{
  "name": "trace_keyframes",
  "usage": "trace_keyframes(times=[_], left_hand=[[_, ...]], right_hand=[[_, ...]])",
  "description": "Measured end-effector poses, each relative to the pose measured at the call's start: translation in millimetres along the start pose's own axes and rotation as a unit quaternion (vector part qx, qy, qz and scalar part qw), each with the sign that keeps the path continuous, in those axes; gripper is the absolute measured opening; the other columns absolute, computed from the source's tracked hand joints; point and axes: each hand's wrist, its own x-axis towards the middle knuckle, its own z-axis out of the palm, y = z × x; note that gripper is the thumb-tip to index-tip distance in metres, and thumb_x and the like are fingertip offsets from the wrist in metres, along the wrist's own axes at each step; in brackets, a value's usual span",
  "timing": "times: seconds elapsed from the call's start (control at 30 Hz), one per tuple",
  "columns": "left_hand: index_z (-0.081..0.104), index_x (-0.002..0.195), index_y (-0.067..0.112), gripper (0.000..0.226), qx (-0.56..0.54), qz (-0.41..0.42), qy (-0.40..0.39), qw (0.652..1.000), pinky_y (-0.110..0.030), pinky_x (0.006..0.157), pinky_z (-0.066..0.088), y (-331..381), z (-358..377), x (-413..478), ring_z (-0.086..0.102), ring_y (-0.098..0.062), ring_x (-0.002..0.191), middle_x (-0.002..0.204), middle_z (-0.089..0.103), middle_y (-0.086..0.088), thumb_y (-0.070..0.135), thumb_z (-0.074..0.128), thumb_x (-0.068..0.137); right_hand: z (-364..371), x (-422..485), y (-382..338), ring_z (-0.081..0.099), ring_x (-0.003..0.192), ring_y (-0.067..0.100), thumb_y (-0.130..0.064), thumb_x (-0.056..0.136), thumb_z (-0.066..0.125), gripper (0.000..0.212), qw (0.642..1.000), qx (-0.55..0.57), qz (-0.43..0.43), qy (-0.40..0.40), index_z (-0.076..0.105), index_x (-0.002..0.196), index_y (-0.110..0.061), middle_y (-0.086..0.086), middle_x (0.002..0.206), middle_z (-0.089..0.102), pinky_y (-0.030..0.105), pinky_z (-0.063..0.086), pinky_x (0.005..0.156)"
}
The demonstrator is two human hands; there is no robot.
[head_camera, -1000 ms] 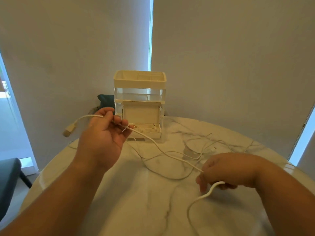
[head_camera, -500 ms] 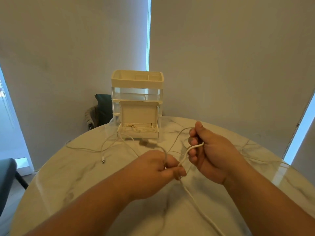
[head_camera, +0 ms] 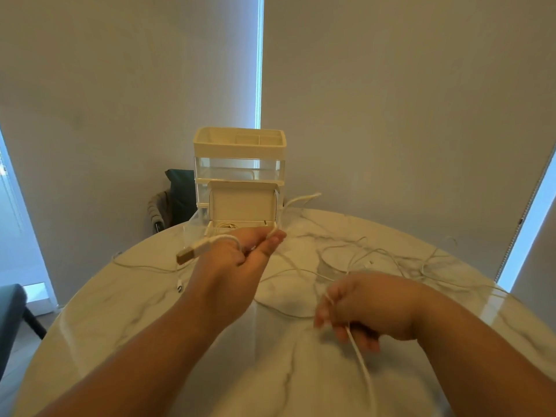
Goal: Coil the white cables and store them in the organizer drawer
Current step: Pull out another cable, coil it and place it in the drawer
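Gripping white cable [head_camera: 361,362] in both hands over a marble table [head_camera: 150,311]. In the left hand [head_camera: 237,260], raised, palm up: the cable's end, hooked round the thumb, USB plug [head_camera: 192,252] poking out to the left, another strand crossing the fingertips toward the organizer [head_camera: 239,152]. In the right hand [head_camera: 367,308], lower and nearer, fingers curled: a length of cable, trailing down toward the near edge. Beyond the hands, at the table's far edge: that cream organizer, bottom drawer [head_camera: 258,226] open, thin cable inside. On the marble to the right: loose cables [head_camera: 376,257] in a tangle. Behind the table, left of the organizer: a dark chair [head_camera: 180,191].
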Motion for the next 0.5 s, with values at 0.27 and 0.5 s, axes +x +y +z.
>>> trace_keyframes(times=[0.27,0.5], left_hand=[[0.066,0.078,0.028,0.013,0.014,0.02,-0.269,0.963,-0.039,0.071,0.054,13.8,0.7,-10.6,0.061,-0.016,0.078,0.078,0.063,0.003,0.026,0.054,0.076],[0.071,0.084,0.022,0.005,0.048,0.094,-0.289,0.952,-0.017,0.052,0.037,23.6,-4.5,-15.0,0.043,-0.004,0.058,0.066,0.054,0.015,0.018,0.07,0.084]], right_hand=[[-7.0,15.2,-2.1,0.069,0.089,0.011,-0.012,0.089,0.067,0.022,0.867,0.165,-0.17,0.439,0.077,0.079,-0.029,-0.006,0.091,0.073,0.031,0.055,0.083],[1.5,-4.9,-16.8,0.062,0.114,0.007,0.006,0.09,0.061,0.038,0.764,0.047,-0.39,0.513,0.072,0.093,-0.03,-0.013,0.114,0.059,0.017,0.05,0.092]])
